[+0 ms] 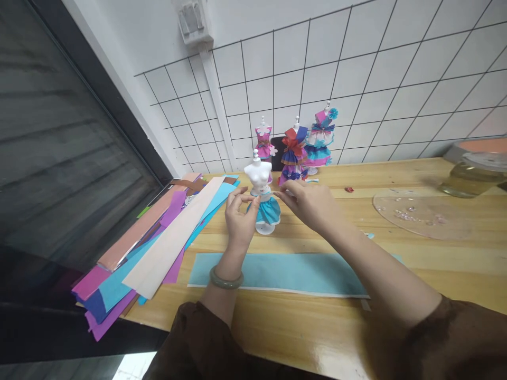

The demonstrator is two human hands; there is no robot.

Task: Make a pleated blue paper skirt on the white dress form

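Note:
A small white mannequin (259,177) stands upright on its round base, wearing a blue gathered skirt (267,211) with a pale band at the waist. From the left, my left hand (241,214) reaches to the waist, its thumb and fingers pinched together at one side of a thin, pale strip (267,194). At the other side, my right hand (304,203) has its thumb and forefinger closed on the strip's end. Whether the strip is ribbon or tape I cannot tell. Below both hands, a flat light-blue crepe paper strip (293,272) lies across the table.
Coloured paper strips (158,237) are piled on the left. Behind are three dressed mannequins (320,140) and a dark phone-like slab (278,150). On the right are a clear plate (420,211) of small beads, a red piece (349,189) and a glass jar (473,177).

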